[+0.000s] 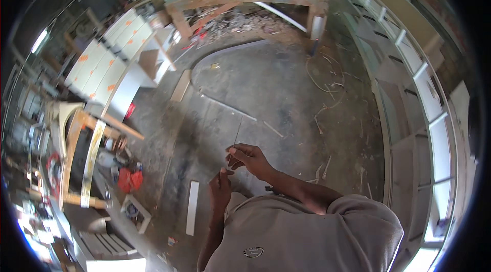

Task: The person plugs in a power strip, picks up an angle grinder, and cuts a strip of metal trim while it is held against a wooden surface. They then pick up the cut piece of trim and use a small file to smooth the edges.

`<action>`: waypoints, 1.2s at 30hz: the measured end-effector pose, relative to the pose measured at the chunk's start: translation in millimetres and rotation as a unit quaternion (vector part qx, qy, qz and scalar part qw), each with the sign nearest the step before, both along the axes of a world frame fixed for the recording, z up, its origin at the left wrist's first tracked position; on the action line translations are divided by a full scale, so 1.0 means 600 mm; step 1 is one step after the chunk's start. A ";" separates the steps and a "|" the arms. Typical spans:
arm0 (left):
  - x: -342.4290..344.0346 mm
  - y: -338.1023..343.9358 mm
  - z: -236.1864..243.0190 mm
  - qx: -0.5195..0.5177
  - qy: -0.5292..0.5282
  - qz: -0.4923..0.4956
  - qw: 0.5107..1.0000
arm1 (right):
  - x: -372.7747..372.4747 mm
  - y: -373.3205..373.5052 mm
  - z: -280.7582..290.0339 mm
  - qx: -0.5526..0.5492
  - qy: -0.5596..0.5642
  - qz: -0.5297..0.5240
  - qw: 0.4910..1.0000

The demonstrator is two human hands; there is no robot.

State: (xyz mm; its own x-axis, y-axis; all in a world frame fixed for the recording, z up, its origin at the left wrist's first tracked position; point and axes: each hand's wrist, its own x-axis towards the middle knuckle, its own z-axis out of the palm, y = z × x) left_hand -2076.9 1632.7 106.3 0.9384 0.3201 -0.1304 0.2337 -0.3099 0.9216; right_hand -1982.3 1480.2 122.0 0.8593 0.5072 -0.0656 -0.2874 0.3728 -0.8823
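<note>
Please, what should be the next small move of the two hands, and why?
Perhaps bring the left hand slightly closer to steady the thin rod: the right hand appears to pinch only its near end, so it may wobble, and the left is close by. Whether the left holds anything is unclear.

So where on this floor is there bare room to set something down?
Mostly bare floor: between the curved grey strip and white rod; also between the right forearm and looped cable. Crowded: scraps under the workbench, clutter around the red bag.

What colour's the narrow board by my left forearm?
The narrow board is white; best view: head.
</note>
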 end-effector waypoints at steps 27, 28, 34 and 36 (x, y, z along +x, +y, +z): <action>0.610 0.043 -0.047 -0.153 0.103 -0.416 0.890 | 0.358 -0.044 0.005 -0.062 0.121 -0.413 0.901; 0.619 0.027 -0.054 -0.167 0.105 -0.440 0.876 | 0.358 -0.059 0.007 -0.067 0.149 -0.436 0.885; 0.686 -0.080 -0.040 -0.076 0.130 -0.522 0.840 | 0.376 -0.173 -0.036 -0.065 0.194 -0.519 0.830; 0.717 -0.120 -0.035 -0.065 0.136 -0.538 0.830 | 0.396 -0.216 -0.045 -0.058 0.186 -0.536 0.822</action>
State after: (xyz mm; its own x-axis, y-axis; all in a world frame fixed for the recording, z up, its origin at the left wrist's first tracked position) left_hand -1647.0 1560.9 85.0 0.6026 -0.7166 -0.3512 0.0909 -0.3756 0.9223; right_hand -1744.9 1350.3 95.1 0.7184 -0.5550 -0.4193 -0.1067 0.5076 -0.8549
